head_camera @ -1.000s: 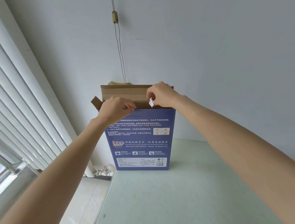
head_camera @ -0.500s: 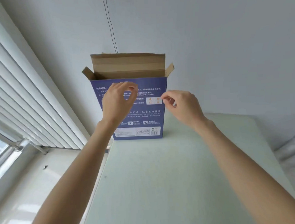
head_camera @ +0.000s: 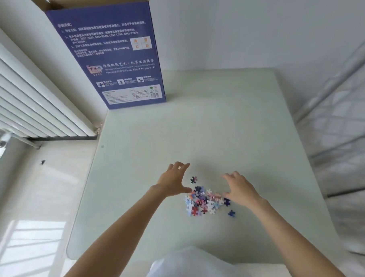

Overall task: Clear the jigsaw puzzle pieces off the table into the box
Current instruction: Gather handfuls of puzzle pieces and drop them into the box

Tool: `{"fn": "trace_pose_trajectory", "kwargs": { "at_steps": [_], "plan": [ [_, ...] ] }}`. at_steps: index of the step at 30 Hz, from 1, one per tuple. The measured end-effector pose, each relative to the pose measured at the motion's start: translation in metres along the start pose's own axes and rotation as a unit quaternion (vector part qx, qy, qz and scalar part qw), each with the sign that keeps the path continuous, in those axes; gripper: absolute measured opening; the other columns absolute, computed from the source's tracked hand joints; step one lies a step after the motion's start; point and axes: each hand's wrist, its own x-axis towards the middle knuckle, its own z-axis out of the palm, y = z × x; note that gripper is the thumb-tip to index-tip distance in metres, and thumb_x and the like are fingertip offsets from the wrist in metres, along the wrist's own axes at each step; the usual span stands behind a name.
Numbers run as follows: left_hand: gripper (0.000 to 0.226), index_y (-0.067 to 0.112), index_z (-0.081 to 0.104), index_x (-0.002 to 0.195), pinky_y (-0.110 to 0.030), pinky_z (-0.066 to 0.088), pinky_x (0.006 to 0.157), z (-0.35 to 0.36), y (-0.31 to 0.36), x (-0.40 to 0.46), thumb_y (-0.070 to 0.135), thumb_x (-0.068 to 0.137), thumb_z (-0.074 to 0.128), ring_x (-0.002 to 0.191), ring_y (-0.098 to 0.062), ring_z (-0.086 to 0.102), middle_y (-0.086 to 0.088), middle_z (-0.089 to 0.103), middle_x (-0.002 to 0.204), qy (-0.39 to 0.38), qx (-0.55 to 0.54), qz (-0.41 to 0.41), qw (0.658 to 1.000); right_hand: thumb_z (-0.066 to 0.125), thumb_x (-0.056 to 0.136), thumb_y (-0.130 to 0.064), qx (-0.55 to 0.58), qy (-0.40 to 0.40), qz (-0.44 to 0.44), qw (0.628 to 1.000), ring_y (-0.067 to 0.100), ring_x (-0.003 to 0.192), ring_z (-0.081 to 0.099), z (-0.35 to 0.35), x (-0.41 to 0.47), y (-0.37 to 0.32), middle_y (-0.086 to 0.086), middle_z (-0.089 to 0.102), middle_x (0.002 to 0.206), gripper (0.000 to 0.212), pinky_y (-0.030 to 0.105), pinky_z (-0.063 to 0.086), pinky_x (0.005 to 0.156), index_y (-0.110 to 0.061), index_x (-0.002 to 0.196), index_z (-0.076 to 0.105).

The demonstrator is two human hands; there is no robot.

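A small heap of jigsaw pieces (head_camera: 203, 202) in blue, red, pink and white lies on the pale green table (head_camera: 218, 126), near its front. One piece (head_camera: 193, 179) lies apart just beyond the heap and another blue one (head_camera: 231, 213) to its right. My left hand (head_camera: 175, 179) hovers at the heap's left side with fingers spread. My right hand (head_camera: 239, 188) is at the heap's right side, fingers spread, its thumb near a dark blue piece. Neither hand holds anything. The tall blue puzzle box (head_camera: 115, 55) stands upright at the table's far left corner, its top flaps open.
A white radiator (head_camera: 29, 99) runs along the wall left of the table. A bed with a quilted white cover (head_camera: 345, 141) lies along the table's right edge. White cloth (head_camera: 193, 267) fills the bottom centre of the view.
Both hands have come down from the box's open top to the heap of pieces near the table's front. The view has tilted downward.
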Motion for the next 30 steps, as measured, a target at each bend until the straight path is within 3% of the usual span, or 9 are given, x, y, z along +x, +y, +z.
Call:
{"fn": "trace_pose_trajectory", "kwargs": {
  "at_steps": [4, 7, 11, 14, 22, 30],
  "plan": [
    [0.108, 0.032, 0.015, 0.147, -0.037, 0.046, 0.093, 0.043, 0.011, -0.006, 0.053, 0.062, 0.078, 0.126, -0.022, 0.026, 0.0, 0.025, 0.14, -0.063, 0.038, 0.011, 0.997, 0.075, 0.072, -0.019, 0.065, -0.033, 0.046, 0.996, 0.028, 0.11, 0.047, 0.044, -0.033, 0.025, 0.009, 0.037, 0.121, 0.075, 0.032, 0.043, 0.09, -0.018, 0.136, 0.035],
    [0.108, 0.033, 0.018, 0.145, -0.034, 0.045, 0.092, 0.066, 0.014, -0.016, 0.051, 0.058, 0.08, 0.123, -0.021, 0.026, 0.001, 0.024, 0.138, -0.038, 0.047, 0.015, 0.998, 0.069, 0.077, -0.011, 0.118, 0.009, 0.042, 0.992, 0.027, 0.113, 0.044, 0.066, -0.043, 0.021, 0.008, 0.035, 0.123, 0.068, 0.027, 0.037, 0.095, -0.015, 0.137, 0.036],
    [0.096, 0.031, 0.027, 0.144, -0.03, 0.045, 0.092, 0.075, 0.015, -0.026, 0.043, 0.065, 0.08, 0.122, -0.02, 0.029, 0.005, 0.028, 0.138, -0.001, 0.002, 0.013, 1.0, 0.067, 0.078, -0.011, 0.179, 0.055, -0.009, 0.982, 0.027, 0.113, 0.046, 0.074, -0.03, -0.008, 0.008, 0.039, 0.122, 0.06, 0.027, 0.036, 0.097, -0.015, 0.133, 0.045],
    [0.08, 0.031, 0.038, 0.139, -0.029, 0.043, 0.093, 0.075, 0.015, -0.031, 0.037, 0.07, 0.078, 0.118, -0.018, 0.036, 0.006, 0.039, 0.133, 0.018, -0.045, 0.006, 0.999, 0.072, 0.076, -0.016, 0.21, 0.036, -0.04, 0.976, 0.023, 0.119, 0.043, 0.077, -0.022, -0.022, 0.005, 0.038, 0.125, 0.072, 0.029, 0.037, 0.1, -0.019, 0.14, 0.038],
    [0.06, 0.021, 0.051, 0.122, -0.027, 0.044, 0.083, 0.072, 0.017, -0.023, 0.019, 0.069, 0.079, 0.1, -0.023, 0.055, -0.002, 0.053, 0.11, 0.011, -0.09, -0.018, 0.996, 0.079, 0.064, -0.045, 0.024, 0.064, -0.041, 0.997, 0.026, 0.117, 0.031, 0.074, -0.002, -0.029, 0.005, 0.028, 0.133, 0.097, 0.034, 0.038, 0.098, -0.018, 0.141, 0.027],
    [0.044, 0.016, 0.058, 0.11, -0.022, 0.036, 0.075, 0.072, 0.013, -0.021, 0.018, 0.071, 0.078, 0.089, -0.019, 0.048, -0.002, 0.048, 0.112, 0.014, -0.116, -0.017, 0.993, 0.08, 0.068, -0.031, 0.048, 0.011, -0.067, 0.997, 0.022, 0.114, 0.037, 0.069, 0.004, -0.035, 0.002, 0.041, 0.124, 0.073, 0.034, 0.045, 0.083, -0.017, 0.128, 0.041]
  ]
}}
